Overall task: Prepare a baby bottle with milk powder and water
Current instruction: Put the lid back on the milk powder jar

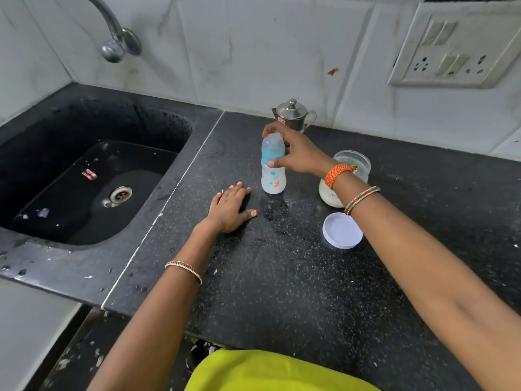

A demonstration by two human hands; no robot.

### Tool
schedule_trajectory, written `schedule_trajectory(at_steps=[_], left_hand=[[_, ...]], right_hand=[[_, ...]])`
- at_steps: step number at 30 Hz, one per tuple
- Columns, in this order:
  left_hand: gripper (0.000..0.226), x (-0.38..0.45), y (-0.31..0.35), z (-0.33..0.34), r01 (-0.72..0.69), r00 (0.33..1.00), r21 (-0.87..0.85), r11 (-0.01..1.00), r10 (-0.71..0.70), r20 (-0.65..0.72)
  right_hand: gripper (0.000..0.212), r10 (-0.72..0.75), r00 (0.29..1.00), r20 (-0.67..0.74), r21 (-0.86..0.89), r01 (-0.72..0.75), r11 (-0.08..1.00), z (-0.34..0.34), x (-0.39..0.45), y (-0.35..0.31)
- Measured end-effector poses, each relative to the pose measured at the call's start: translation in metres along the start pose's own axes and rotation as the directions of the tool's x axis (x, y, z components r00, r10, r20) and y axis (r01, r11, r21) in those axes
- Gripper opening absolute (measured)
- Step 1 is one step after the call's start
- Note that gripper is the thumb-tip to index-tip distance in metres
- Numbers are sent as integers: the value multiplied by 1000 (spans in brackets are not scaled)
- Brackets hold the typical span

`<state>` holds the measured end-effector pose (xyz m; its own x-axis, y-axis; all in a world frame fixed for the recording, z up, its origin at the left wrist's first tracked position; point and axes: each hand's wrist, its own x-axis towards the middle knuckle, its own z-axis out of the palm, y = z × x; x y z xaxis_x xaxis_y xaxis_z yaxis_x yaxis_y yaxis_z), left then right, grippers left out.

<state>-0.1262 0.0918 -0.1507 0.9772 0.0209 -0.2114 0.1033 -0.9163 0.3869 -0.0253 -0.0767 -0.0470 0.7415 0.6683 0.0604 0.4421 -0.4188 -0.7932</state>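
A capped baby bottle (273,179) with a clear cover and blue collar stands upright on the black counter (282,277). My right hand (296,153) grips its top, fingers over the cover and thumb on the collar. My left hand (229,208) lies flat on the counter just left of the bottle, holding nothing. Behind my right wrist stands an open clear jar (358,165) with white milk powder. Its white lid (342,230) lies on the counter in front of it. A lidded steel jug (293,114) is at the back by the wall.
A black sink (84,179) with a steel drain lies to the left, with a tap (112,38) over it. A wall socket panel (456,46) is at the upper right. A wet patch (275,211) marks the counter near the bottle.
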Motion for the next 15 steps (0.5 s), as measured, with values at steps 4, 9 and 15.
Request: schedule_trajectory(at_steps=[4, 9, 15], left_hand=[[66, 1, -2, 1, -2, 1000, -22, 1000, 2, 4], [66, 0, -2, 1, 5, 1000, -31, 1000, -5, 3], [66, -2, -2, 1, -10, 1000, -52, 999, 9, -13]], right_hand=[[40, 42, 990, -133, -7, -43, 999, -2, 1, -5], [34, 74, 985, -157, -23, -79, 997, -2, 2, -9], [32, 37, 963, -265, -22, -44, 999, -8, -5, -14]])
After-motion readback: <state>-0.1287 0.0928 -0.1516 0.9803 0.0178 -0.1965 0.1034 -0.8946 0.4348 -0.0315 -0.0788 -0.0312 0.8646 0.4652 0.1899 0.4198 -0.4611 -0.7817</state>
